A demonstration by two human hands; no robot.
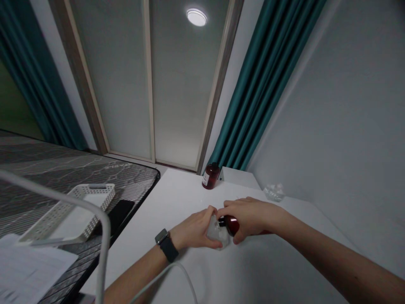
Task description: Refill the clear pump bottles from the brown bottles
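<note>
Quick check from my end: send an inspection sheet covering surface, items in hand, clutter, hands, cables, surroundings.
Surface: white table, beside a dark patterned surface.
Items in hand: dark red bottle, tilted, black neck toward a clear container; contact between them unclear.
Clutter: second bottle upright near a white box; clear crumpled object by the wall; white basket, black flat item and papers at left.
Hands: left hand grips the container; right hand grips the bottle.
Cables: pale cable near the left forearm; thick pale tube at left.
Surroundings: teal curtains, frosted door panels, grey wall.
</note>
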